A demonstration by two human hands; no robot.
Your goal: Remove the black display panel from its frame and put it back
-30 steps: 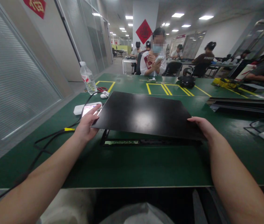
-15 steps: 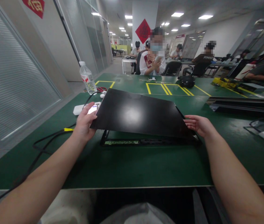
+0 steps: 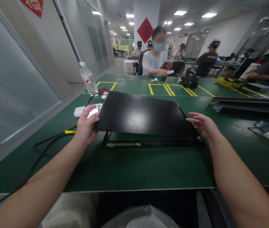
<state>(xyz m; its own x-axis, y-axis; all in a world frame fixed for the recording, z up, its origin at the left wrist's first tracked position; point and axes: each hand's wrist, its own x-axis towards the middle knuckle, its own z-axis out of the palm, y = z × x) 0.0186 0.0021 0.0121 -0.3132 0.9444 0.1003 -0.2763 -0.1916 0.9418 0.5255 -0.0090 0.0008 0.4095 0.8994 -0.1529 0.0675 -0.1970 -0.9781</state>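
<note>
A large flat black panel lies tilted over a black frame on the green table. Its near edge is raised a little above the frame. My left hand grips the panel's near left corner, thumb on top. My right hand is by the panel's right edge with its fingers spread, and it holds nothing. A strip of circuit board shows in the frame's near side under the panel.
A white device with a lit screen and a black cable lie left of the panel. A water bottle stands behind them. Long dark panels lie at the right. A person in a mask sits opposite.
My right hand has let go of the panel's right corner and opened. The panel has sunk lower and shifted left over the frame. The person opposite lowered the phone.
</note>
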